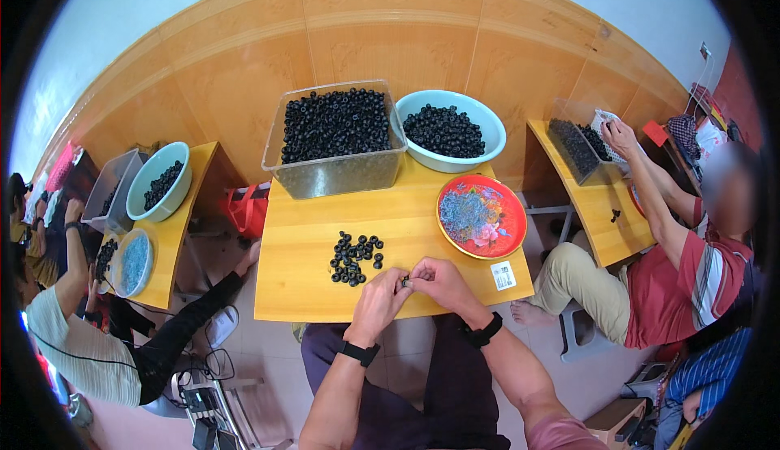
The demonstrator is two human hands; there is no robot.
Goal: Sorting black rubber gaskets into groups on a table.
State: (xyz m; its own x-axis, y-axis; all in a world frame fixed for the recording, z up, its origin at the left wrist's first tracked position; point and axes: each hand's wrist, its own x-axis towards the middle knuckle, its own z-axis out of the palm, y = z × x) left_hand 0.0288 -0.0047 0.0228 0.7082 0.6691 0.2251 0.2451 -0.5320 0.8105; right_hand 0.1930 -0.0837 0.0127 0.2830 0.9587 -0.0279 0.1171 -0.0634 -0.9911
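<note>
Small square yellow wooden table [309, 287] sat in front of the person, backed by a wood-panelled wall. Far left on it: clear rectangular plastic tub [337, 175], filled with small black ring-shaped parts. Just right of the tub, touching or nearly so: pale teal round plastic basin [486, 125], holding more of the same black parts. Near right of the basin: red round plate [510, 221] with a floral pattern, carrying a heap of tiny blue-grey pieces. Centre of table: loose pile of black rings [355, 256], just far-left of the hands. White label sticker [503, 275] was at the near right corner.

Left hand [380, 297] and right hand [439, 278] met at the near edge of the table, fingertips pinched together on one small black ring [405, 282] held between them, just above the tabletop. Both hands were closed on that piece; whether anything else sat in the pinch was too small to tell. Black bands on both wrists.

Other people sat at similar yellow tables with similar tubs and basins to the left and right.
</note>
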